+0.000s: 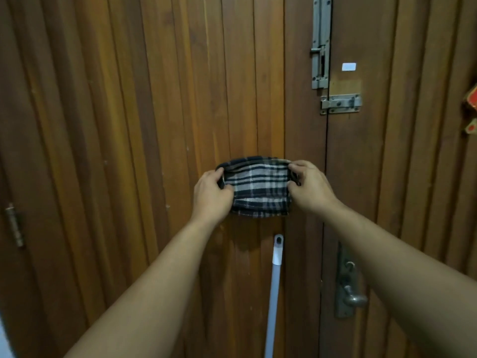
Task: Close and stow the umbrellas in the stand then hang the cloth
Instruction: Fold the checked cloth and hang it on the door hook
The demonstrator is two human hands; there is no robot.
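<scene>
- Plaid cloth (pixel 259 188), dark navy with white and grey bars, is stretched between my two hands against a wooden door (pixel 154 125) of vertical reddish-brown planks.
- My left hand (pixel 211 195) pinches the cloth's left edge, thumb in front and fingers curled behind the fold.
- My right hand (pixel 309 186) pinches the right edge the same way, fingertips (pixel 293 167) hooked over the upper hem and thumb tucked under it.
- The cloth is folded or bunched into a short band, its top edge rolled over; whether it rests on a hook or nail behind it, I cannot tell.
- Directly below my grip, a white pole (pixel 273 288) with a hanging hole at its tip leans upright against the door.
- Below and to the right of my right hand, a grey metal lever handle (pixel 355 298) sits on its backplate by the door's seam.
- Above and to the right of my grip, a tall vertical slide bolt (pixel 320 42) is fixed near the seam, with a shorter horizontal bolt (pixel 340 103) just under it, spanning the seam.
- A small white sticker (pixel 349 66) sits right of the tall bolt.
- Far left of my left hand, a metal hinge (pixel 15 226) shows on the planks.
- At the far right edge, a red and gold ornament (pixel 471 107) is partly cut off.
</scene>
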